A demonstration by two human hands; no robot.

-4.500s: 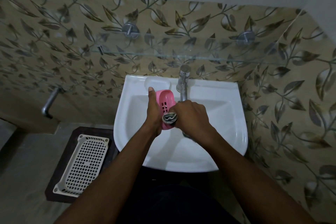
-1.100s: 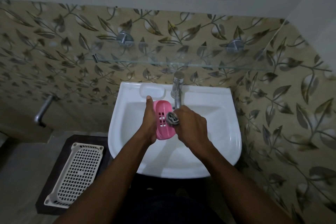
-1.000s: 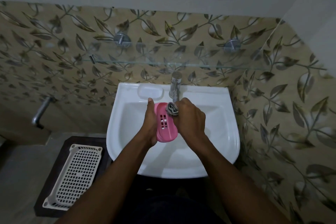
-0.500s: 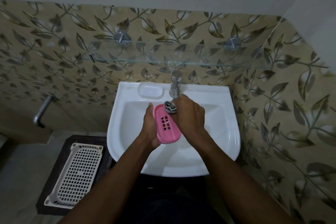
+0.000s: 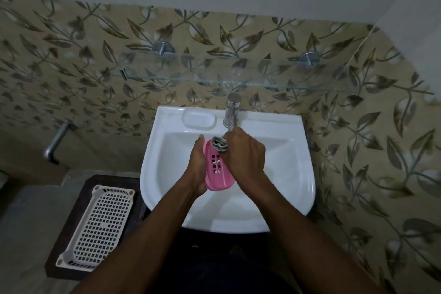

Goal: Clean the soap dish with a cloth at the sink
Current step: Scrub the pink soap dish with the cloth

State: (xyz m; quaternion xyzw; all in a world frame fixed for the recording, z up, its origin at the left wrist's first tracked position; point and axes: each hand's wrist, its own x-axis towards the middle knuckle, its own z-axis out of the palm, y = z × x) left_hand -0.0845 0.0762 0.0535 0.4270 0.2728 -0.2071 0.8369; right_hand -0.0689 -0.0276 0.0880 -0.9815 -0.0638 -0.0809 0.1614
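Observation:
Over the white sink (image 5: 296,174) my left hand (image 5: 197,164) grips a pink slotted soap dish (image 5: 217,172) from its left side, its inside facing up and right. My right hand (image 5: 243,157) is closed on a bunched grey cloth (image 5: 220,143) and presses it against the far end of the dish. My right palm covers the dish's right edge. The chrome tap (image 5: 231,112) stands just behind my right hand.
A moulded soap recess (image 5: 199,120) sits on the sink's back ledge. A glass shelf (image 5: 238,83) runs across the leaf-patterned wall above the tap. A white perforated basket (image 5: 100,224) lies on a dark stool at the lower left. A metal pipe (image 5: 56,141) juts out left.
The cloth in my right hand has slid from the near end of the dish to its far end. The dish has tilted slightly, its near end swinging right.

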